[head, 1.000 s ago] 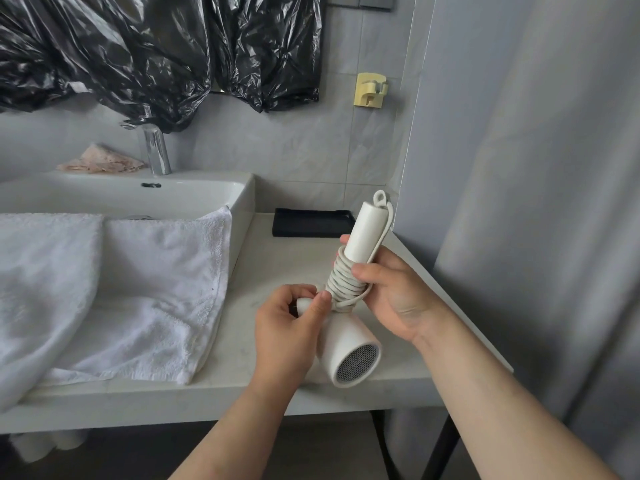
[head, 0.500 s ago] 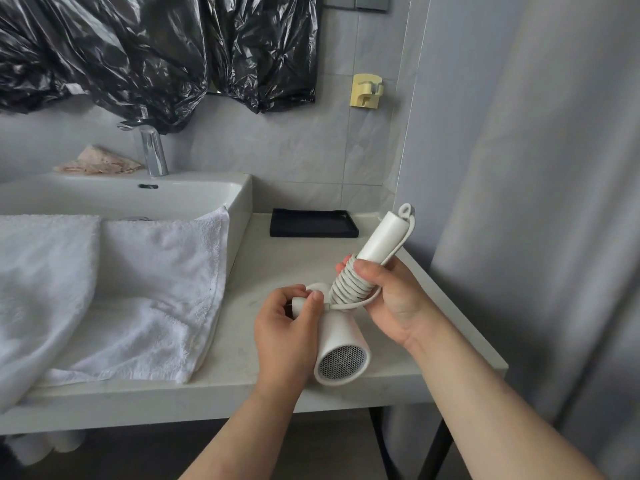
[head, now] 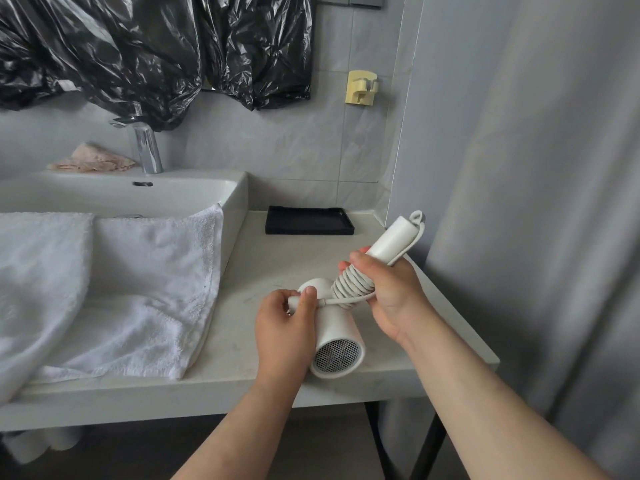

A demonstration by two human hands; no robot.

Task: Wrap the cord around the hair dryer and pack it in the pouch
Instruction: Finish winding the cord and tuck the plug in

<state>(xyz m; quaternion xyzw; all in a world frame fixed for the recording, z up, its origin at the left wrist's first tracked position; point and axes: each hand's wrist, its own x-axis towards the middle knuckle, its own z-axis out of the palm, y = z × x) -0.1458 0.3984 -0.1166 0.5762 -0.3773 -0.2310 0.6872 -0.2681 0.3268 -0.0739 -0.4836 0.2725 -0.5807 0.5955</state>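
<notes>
A white hair dryer [head: 337, 336] is held above the right end of the counter [head: 242, 341], grille end toward me, handle slanting up to the right. Its white cord [head: 351, 287] is coiled in several turns around the handle base. My right hand [head: 391, 299] grips the handle over the coils, thumb on top. My left hand [head: 285, 325] pinches the cord's plug end beside the dryer body. A short stretch of cord runs taut between my two hands. No pouch is in view.
A white towel [head: 114, 289] hangs over the sink [head: 121, 192] at left. A black tray [head: 308, 220] sits by the back wall. A tap [head: 147, 147] and black plastic sheeting [head: 138, 46] are behind. A grey curtain [head: 536, 202] hangs at right.
The handle has tilted further to the right, from near upright to a slant. The dryer's grille end has swung left, and my left hand has shifted slightly with the plug end.
</notes>
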